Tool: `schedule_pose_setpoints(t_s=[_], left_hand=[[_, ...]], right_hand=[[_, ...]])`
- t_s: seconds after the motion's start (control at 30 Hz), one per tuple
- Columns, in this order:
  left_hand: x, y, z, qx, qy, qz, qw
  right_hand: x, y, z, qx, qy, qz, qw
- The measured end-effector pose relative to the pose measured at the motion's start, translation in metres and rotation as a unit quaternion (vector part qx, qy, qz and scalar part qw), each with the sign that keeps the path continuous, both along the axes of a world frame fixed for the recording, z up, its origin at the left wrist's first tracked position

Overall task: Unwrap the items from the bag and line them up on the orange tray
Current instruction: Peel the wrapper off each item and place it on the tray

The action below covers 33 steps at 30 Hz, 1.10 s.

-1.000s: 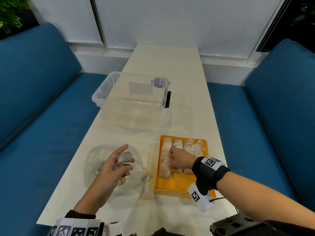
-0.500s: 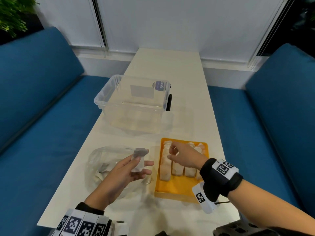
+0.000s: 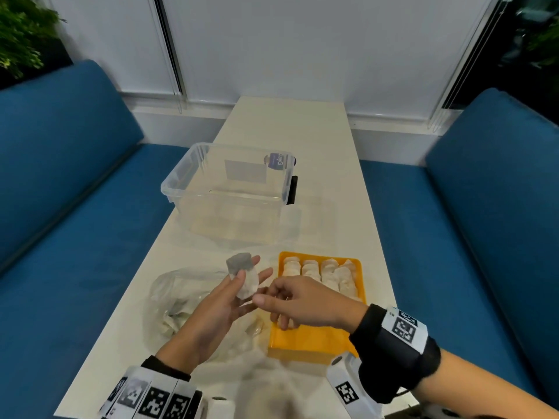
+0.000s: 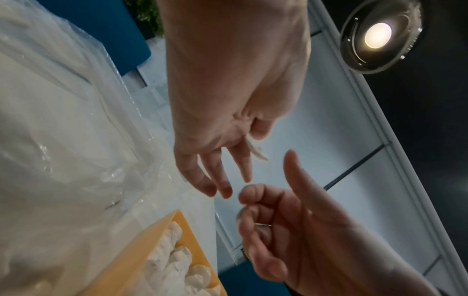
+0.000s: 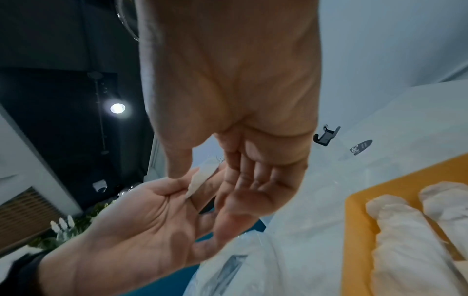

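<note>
While my left hand (image 3: pixel 211 313) pinches a wrapped item (image 3: pixel 243 275) between thumb and fingers above the plastic bag (image 3: pixel 169 294), my right hand (image 3: pixel 298 300) reaches over, fingers loosely curled on nothing. I judge the unwrapping step is in hand; next I must catch the wrapper's edge and peel. The orange tray (image 3: pixel 314 340) holds rows of white pieces; its near part is bare. The clear bin (image 3: pixel 230 189) looks empty.

Tray's (image 3: pixel 314 340) rear items behind right hand (image 3: pixel 305 300)
</note>
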State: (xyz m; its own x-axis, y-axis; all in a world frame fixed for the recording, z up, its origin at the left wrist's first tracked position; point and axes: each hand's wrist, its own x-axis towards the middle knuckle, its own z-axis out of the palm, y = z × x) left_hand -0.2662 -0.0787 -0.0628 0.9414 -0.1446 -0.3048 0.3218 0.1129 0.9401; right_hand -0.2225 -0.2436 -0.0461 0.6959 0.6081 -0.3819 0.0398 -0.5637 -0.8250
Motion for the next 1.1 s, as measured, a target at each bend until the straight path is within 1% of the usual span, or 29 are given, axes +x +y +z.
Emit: schedule_pose_setpoints(t_s=[0.1, 0.2, 0.23, 0.3, 0.37, 0.43, 0.5, 0.53, 0.6, 0.7, 0.77, 0.83, 0.9, 0.93, 1.03, 1.1], left_hand=[[0.001, -0.002, 0.001, -0.039, 0.004, 0.005, 0.999], [0.001, -0.004, 0.001, -0.038, 0.01, 0.012, 0.999], [0.001, -0.005, 0.002, -0.032, 0.013, 0.018, 0.999], [0.0, -0.004, 0.002, -0.017, 0.017, 0.044, 0.999], [0.001, -0.003, 0.002, -0.006, 0.018, 0.076, 0.997], [0.002, -0.003, 0.002, 0.011, 0.017, 0.088, 0.996], [0.003, -0.004, 0.002, 0.043, 0.008, 0.085, 0.995], [0.003, -0.005, 0.002, 0.059, 0.006, 0.083, 0.995], [0.003, -0.008, 0.001, 0.074, 0.007, 0.086, 0.994], [0.003, -0.01, -0.001, 0.033, 0.027, 0.092, 0.995], [0.002, -0.01, -0.002, 0.011, 0.04, 0.089, 0.995], [0.001, -0.011, -0.002, 0.013, 0.053, 0.075, 0.996], [-0.002, -0.009, -0.004, 0.033, 0.06, 0.067, 0.995], [-0.004, -0.006, -0.004, 0.04, 0.06, 0.072, 0.995], [-0.013, 0.008, -0.006, 0.038, 0.052, 0.108, 0.992], [-0.019, 0.02, -0.007, 0.028, 0.051, 0.132, 0.99]], right_hand=[[0.005, 0.007, 0.002, 0.068, 0.021, -0.019, 0.997], [0.009, 0.01, 0.005, 0.096, 0.034, -0.057, 0.993], [0.01, 0.01, 0.006, 0.091, 0.023, -0.07, 0.993], [0.012, 0.005, 0.009, 0.054, -0.026, -0.074, 0.995], [0.015, -0.001, 0.016, -0.004, -0.083, -0.045, 0.996], [0.017, -0.006, 0.023, -0.038, -0.103, -0.008, 0.994], [0.019, -0.008, 0.026, -0.032, -0.091, -0.001, 0.995], [0.019, -0.008, 0.026, -0.021, -0.084, -0.012, 0.996], [0.019, -0.008, 0.023, 0.016, -0.072, -0.063, 0.995], [0.019, -0.01, 0.016, 0.088, -0.041, -0.137, 0.986], [0.02, -0.013, 0.012, 0.106, -0.022, -0.145, 0.984], [0.021, -0.018, 0.008, 0.106, -0.021, -0.132, 0.985], [0.026, -0.025, 0.004, 0.087, -0.048, -0.133, 0.986], [0.03, -0.03, 0.001, 0.061, -0.074, -0.137, 0.986], [0.042, -0.048, -0.012, -0.05, -0.148, -0.136, 0.978], [0.048, -0.059, -0.023, -0.105, -0.15, -0.112, 0.977]])
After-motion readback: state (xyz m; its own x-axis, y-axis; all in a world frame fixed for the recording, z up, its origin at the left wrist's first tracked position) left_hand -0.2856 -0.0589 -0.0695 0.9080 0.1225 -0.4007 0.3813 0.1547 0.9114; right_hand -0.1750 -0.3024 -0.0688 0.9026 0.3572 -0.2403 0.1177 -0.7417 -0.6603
